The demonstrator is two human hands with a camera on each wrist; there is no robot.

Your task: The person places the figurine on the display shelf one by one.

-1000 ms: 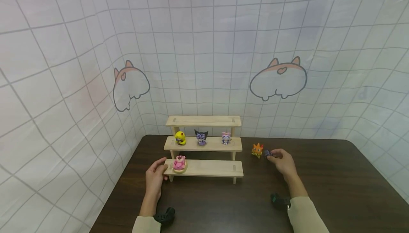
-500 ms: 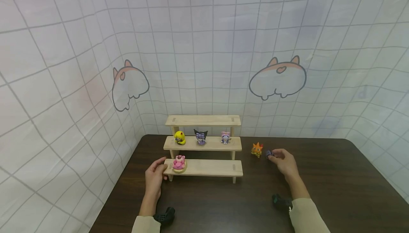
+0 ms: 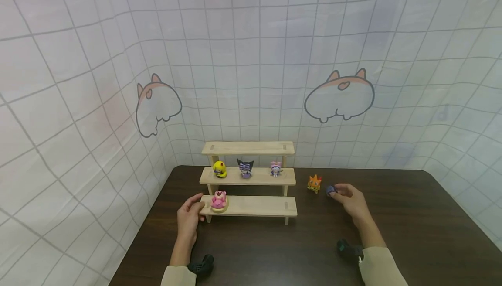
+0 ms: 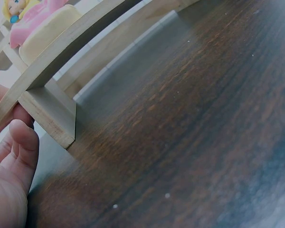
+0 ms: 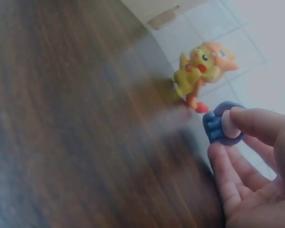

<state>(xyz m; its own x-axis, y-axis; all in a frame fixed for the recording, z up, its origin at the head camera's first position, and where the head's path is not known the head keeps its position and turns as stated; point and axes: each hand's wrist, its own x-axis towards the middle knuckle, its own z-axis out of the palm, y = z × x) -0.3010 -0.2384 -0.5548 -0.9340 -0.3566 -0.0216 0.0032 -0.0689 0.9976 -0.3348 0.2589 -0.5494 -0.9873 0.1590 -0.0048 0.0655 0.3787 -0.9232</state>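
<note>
My left hand (image 3: 189, 220) grips the left end of the bottom step of a three-tier wooden display stand (image 3: 259, 206), with the thumb over the board. Close beside that thumb, a pink bear figurine (image 3: 218, 201) sits on its round cream base. At the right, my right hand (image 3: 353, 201) pinches a small blue-purple figurine (image 5: 213, 126) between thumb and fingers, which partly hide it. Just left of it stands an orange-and-yellow figurine (image 5: 194, 71) with pointed ears, on the dark table. In the left wrist view, the stand's leg (image 4: 52, 116) rests on the tabletop.
The middle step carries a yellow figurine (image 3: 220, 169), a black-eared purple figurine (image 3: 245, 169) and a pink-and-lilac figurine (image 3: 276, 169). Above it is the top step (image 3: 248, 148). A white gridded curtain (image 3: 243, 81) hangs behind the dark wooden table (image 3: 266, 255).
My right hand has shifted slightly right and nearer with the blue-purple figurine, which shows turned a little differently. My left hand keeps its grip on the stand. The head view has drifted slightly.
</note>
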